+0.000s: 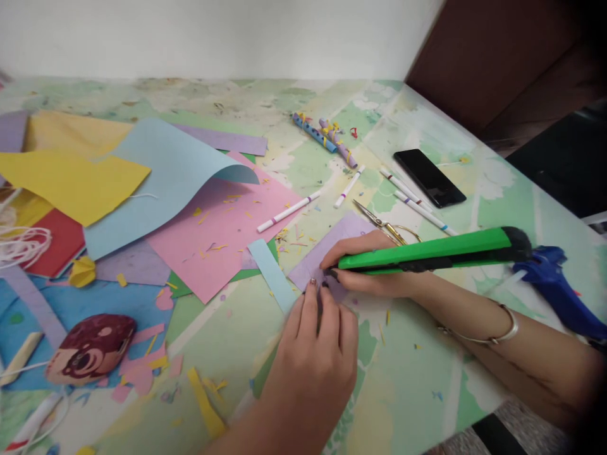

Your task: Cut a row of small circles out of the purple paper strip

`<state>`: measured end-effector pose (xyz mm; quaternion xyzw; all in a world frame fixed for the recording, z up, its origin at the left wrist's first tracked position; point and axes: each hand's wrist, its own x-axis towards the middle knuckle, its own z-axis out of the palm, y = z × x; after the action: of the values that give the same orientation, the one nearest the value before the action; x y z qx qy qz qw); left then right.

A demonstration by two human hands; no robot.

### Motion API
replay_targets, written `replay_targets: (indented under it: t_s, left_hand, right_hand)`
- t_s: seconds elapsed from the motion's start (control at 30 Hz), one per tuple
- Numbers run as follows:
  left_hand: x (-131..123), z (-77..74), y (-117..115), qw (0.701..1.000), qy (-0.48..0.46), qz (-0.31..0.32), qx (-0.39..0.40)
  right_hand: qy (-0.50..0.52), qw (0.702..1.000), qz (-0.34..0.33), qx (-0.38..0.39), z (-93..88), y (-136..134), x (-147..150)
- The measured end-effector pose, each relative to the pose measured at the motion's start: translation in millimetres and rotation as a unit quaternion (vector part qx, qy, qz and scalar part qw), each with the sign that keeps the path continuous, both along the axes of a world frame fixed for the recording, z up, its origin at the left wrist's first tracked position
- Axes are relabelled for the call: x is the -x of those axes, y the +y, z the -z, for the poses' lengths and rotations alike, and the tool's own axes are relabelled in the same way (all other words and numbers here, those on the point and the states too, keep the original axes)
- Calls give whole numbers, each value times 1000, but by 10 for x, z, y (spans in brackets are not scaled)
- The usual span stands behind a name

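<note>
My right hand (374, 265) grips a green utility knife (427, 248), fingers closed around its front end, the tip low over a piece of purple paper (339, 240). The blade's tip is hidden by my fingers. Beside it my left hand (317, 354) lies with its fingers stretched out, fingertips pressing on the near edge of the purple paper. A light blue paper strip (272, 272) lies just left of the fingertips. Behind the right hand rest gold-handled scissors (386, 224).
Coloured sheets, among them a pink sheet (203, 253) and a curled light blue sheet (161, 177), cover the left. White markers (289, 212), a phone (429, 177), rolled paper tubes (315, 133), a blue glue gun (559, 291) and a brown rounded bear-faced object (92, 347) lie around. Paper scraps are scattered.
</note>
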<state>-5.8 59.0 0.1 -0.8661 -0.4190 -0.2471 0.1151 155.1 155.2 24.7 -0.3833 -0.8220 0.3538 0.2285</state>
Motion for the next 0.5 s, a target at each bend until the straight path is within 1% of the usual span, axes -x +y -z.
replay_targets:
  t_s: [0.13,0.2,0.4,0.5]
  left_hand:
    - [-5,-15,-1,1000,9,0,4]
    - [-6,-21,0,1000,11,2,5]
    - [-8,-34,1,1000,12,-3,1]
    - [-10,-38,0,1000,16,-9,0]
  right_hand:
    - [38,999,5,-21,63,-28,11]
    - [50,999,9,-20,82,-32,14]
    - [51,999,14,2,86,-36,0]
    - [51,999,15,-2,83,-40,-8]
